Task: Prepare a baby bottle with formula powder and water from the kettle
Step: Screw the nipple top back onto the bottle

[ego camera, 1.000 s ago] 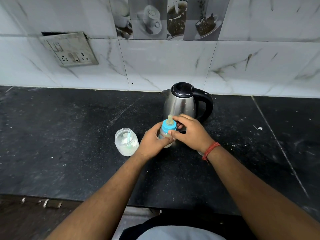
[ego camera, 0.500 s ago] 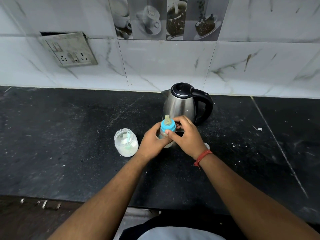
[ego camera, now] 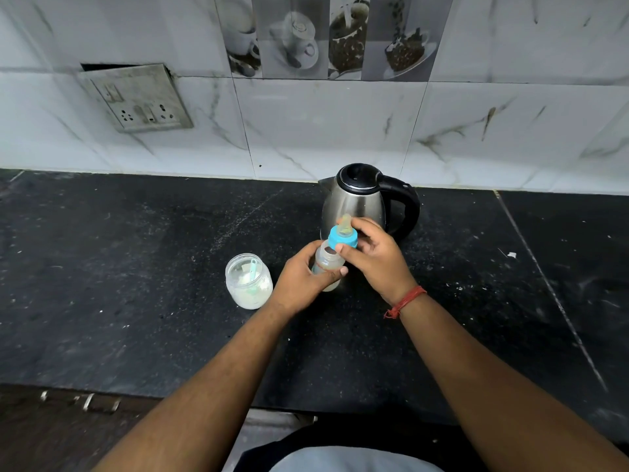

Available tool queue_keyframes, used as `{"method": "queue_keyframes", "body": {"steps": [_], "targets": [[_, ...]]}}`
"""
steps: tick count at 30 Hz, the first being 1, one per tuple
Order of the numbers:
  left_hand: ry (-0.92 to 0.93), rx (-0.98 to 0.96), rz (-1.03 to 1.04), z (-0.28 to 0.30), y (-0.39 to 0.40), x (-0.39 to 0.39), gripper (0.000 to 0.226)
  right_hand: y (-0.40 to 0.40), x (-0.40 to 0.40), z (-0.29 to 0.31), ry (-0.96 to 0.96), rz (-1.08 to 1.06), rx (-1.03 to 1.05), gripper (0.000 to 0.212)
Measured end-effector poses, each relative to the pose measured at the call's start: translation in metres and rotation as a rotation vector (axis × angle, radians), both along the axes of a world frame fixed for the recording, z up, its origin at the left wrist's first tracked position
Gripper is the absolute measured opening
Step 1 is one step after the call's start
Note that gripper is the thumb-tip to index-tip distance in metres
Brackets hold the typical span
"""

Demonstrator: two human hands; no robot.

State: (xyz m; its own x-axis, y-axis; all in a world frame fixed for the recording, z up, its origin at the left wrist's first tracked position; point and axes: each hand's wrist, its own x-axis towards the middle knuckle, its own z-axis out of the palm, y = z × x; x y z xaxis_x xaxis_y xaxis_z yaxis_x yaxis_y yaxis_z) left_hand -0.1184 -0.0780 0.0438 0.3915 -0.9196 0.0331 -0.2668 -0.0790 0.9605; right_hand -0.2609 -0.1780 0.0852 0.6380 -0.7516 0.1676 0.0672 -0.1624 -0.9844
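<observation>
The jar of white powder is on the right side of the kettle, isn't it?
Not quite. In the head view, the jar of white powder stands to the left of the kettle, and nearer the counter's front edge, beside the left hand holding the bottle.

On the black counter [ego camera: 136,301] the left hand [ego camera: 299,281] wraps round the body of a clear baby bottle [ego camera: 328,264], its grip closed on the lower half. The right hand [ego camera: 377,260] pinches the blue collar [ego camera: 343,237] under the pale teat [ego camera: 345,222]. Just behind stands a steel kettle [ego camera: 354,202], lid shut, black handle to the right. Left of the bottle, near the left hand, sits an open jar [ego camera: 248,281] of white powder with a scoop [ego camera: 252,272] inside. A red thread [ego camera: 405,301] circles the right wrist. A switch plate [ego camera: 136,97] hangs on the marbled wall tiles [ego camera: 323,124].
</observation>
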Motion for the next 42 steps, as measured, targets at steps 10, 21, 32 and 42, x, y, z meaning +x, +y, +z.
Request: {"method": "queue_keyframes", "body": {"steps": [10, 21, 32, 42], "targets": [[-0.006, 0.0, 0.001, 0.004, -0.004, 0.0, 0.057, -0.007, 0.0, 0.0, 0.135, 0.073, -0.044, 0.069], [-0.026, -0.004, 0.016, 0.002, -0.008, 0.005, 0.054, -0.01, 0.003, -0.006, 0.164, 0.08, -0.067, 0.075], [-0.018, -0.028, 0.028, -0.002, -0.012, 0.004, 0.062, -0.001, 0.008, 0.008, 0.337, -0.073, -0.471, 0.059], [-0.012, -0.014, 0.019, -0.002, -0.008, 0.011, 0.055, -0.015, -0.009, 0.012, 0.28, 0.075, -0.278, 0.053]]}}
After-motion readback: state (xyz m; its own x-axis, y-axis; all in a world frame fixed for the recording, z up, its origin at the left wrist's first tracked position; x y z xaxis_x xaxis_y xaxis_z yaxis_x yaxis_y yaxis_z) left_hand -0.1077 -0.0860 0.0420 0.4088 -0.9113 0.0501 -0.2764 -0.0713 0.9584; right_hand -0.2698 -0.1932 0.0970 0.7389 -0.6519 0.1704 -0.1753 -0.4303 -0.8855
